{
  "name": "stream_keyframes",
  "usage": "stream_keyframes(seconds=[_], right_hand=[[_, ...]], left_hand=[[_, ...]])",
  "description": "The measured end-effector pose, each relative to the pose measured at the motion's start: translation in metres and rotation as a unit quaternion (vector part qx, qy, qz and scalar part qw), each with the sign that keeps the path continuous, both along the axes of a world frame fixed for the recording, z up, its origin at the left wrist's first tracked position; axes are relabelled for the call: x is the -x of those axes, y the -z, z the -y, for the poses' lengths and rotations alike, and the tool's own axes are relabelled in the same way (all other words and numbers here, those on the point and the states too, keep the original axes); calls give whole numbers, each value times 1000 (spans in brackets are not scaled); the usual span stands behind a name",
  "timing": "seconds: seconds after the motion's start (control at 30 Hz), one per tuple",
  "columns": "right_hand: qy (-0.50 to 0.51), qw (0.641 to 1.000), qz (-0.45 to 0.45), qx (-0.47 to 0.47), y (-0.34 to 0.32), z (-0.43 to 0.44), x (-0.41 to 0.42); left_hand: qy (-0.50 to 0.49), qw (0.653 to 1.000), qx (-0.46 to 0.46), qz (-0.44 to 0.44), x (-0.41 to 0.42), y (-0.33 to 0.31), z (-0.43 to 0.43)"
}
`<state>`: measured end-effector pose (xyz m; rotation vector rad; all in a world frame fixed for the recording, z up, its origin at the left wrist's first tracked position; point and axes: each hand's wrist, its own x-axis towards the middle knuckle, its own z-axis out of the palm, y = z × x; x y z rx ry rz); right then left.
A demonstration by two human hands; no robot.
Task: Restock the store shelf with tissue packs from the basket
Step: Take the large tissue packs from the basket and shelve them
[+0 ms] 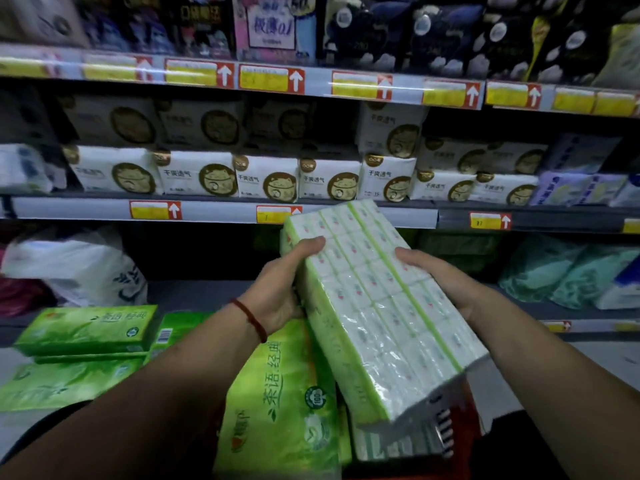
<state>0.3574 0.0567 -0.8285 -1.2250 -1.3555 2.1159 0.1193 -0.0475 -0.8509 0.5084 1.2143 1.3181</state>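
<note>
Gripping its long edges in the head view, the left hand (280, 285) and right hand (443, 282) curl over the film-wrapped tissue multipack (377, 317), tilted above the red basket (465, 407), near the lower shelf (201, 292). It looks light, squashy and slick, so two-sided holds suit.

Middle shelf (225, 209), 12 o'clock: white cat-print packs (266, 178) stacked two high. Bottom shelf (194, 292): green tissue packs (86, 329) at 8, white plastic bag (79, 265) at 9, teal packs (554, 271) at 3 o'clock.
</note>
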Motion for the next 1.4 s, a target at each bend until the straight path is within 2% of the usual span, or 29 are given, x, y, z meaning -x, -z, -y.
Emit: stream_keyframes(seconds=[0.13, 0.27, 0.43, 0.5, 0.63, 0.77, 0.93, 1.07, 1.23, 1.4], right_hand=[[11, 999, -46, 15, -12, -14, 5], [106, 986, -125, 43, 18, -4, 1], [33, 981, -171, 86, 30, 26, 33], [36, 984, -154, 82, 34, 33, 48], [69, 995, -35, 69, 49, 40, 60], [94, 992, 28, 84, 54, 35, 59], [107, 988, 34, 103, 43, 16, 42], [112, 989, 19, 98, 38, 8, 26], [107, 992, 29, 65, 41, 11, 22], [99, 993, 35, 44, 45, 16, 25]], left_hand=[[-97, 992, -23, 75, 28, -22, 5], [-209, 966, -7, 150, 39, -13, 29], [-324, 923, 50, 203, 31, 7, 42], [-310, 931, 61, 183, 27, 12, 41], [-268, 948, 92, 143, 23, 31, 38], [-217, 957, 120, 150, 30, 38, 38], [-197, 946, 104, 234, 64, 31, 32], [-164, 971, 97, 148, 100, 29, 29], [-49, 993, 94, 50, 95, 32, 26], [-66, 994, 75, 32, 82, 34, 26]])
